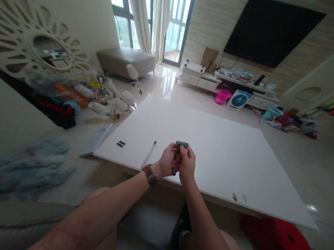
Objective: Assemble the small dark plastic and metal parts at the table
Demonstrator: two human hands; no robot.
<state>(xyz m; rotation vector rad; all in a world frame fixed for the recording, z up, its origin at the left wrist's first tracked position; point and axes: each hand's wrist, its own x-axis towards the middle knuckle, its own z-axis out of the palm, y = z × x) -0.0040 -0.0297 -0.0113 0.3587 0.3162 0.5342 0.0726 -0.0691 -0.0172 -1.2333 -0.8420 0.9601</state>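
Observation:
Both hands meet above the near edge of the white table (221, 154). Between their fingertips is a small black bar with a green strip (182, 143), which looks like a razor head. My left hand (168, 158) has its fingers curled beneath and around it, with a brown-strapped watch (150, 175) on the wrist. My right hand (187, 164) closes on it from the other side, thumb on top. A dark piece (173, 173) shows under the left fingers; whether it belongs to the bar I cannot tell. Left of the hands lies a thin pale stick with a dark tip (149, 154).
Two black strips in a clear pack (121, 143) lie at the table's left. Two small pieces, one brown and yellow (234, 196), lie near the front right edge. A lamp with white shades (120, 102) stands beyond the left side; a red item (275, 239) is below right.

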